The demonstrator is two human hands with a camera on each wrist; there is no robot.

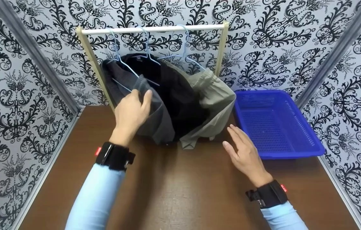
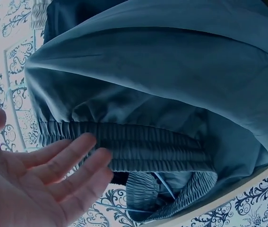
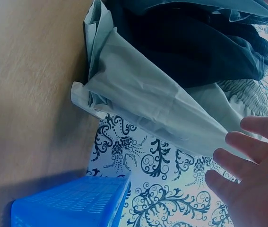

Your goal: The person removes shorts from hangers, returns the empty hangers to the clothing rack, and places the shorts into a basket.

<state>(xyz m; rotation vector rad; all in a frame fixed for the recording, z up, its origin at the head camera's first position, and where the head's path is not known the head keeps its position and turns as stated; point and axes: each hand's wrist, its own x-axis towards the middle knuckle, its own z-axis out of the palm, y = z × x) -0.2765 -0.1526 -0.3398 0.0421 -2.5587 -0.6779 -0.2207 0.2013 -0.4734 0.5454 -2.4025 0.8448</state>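
Three elastic-waisted shorts hang from light blue wire hangers: a grey pair (image 1: 158,115) at left, a black pair (image 1: 183,99) in the middle and a beige pair (image 1: 220,92) at right. My left hand (image 1: 131,110) is at the grey pair's waistband (image 2: 124,144), beside its hanger (image 1: 129,68). Its fingers look loosely extended in the left wrist view; whether the tips touch the cloth I cannot tell. Nothing is in my right hand (image 1: 244,155), which hovers with straight fingers above the table, between the beige shorts and the blue basket (image 1: 308,127).
A rack with a white rod (image 1: 164,29) and wooden side posts (image 1: 221,48) stands at the back of the brown table (image 1: 180,191). Black-and-white patterned walls (image 1: 295,41) enclose the table at the back and both sides. The basket stands right of the rack.
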